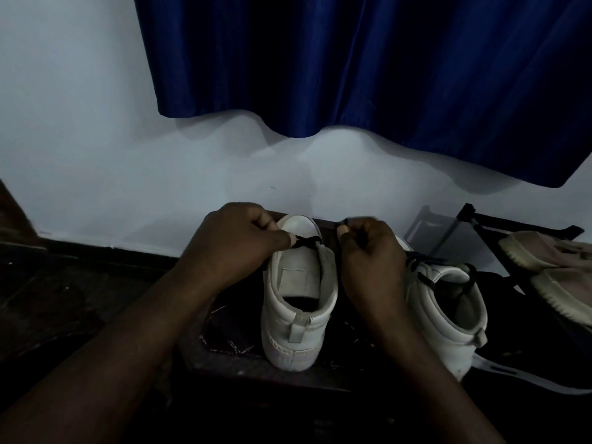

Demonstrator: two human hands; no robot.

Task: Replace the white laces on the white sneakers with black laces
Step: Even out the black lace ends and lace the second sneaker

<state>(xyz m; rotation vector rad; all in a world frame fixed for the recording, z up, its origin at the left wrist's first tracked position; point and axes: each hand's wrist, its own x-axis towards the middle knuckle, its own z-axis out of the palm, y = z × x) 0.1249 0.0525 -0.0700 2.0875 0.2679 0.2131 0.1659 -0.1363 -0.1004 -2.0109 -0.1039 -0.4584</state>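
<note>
Since both ends are in my fingers, here's the state: my left hand [234, 241] pinches the black lace [309, 241] between thumb and forefinger at the top of the left sneaker [298, 302], just beside the tongue [298, 225]. My right hand [368, 257] is curled round the other run of the lace on the right side of that shoe's collar. The exact finger contact there is blurred, but it reads as a pinch. The sneaker stands upright on the dark surface [224, 357], heel near me, toe far. The second sneaker [448, 315] stands just to its right and already carries a black lace [423, 267], so I judge the job past halfway and this one near its top eyelets.

Handling: the lace is light, limp and flat. It has no stiffness to push with, so it gets pulled, not fed. I'd grip close to the tip for threading and close to the eyelet for tensioning; a mid-span grip only makes slack. It looks a bit slick, so it needs a firm pinch.

The shoe is light and will tip or slide if I pull one side only, so I'd pull both sides evenly. The upper is soft at the collar and stiffer at the heel; if it needs bracing, I'd hold it by the heel. Light is poor, so I can't make out the eyelets.
</note>
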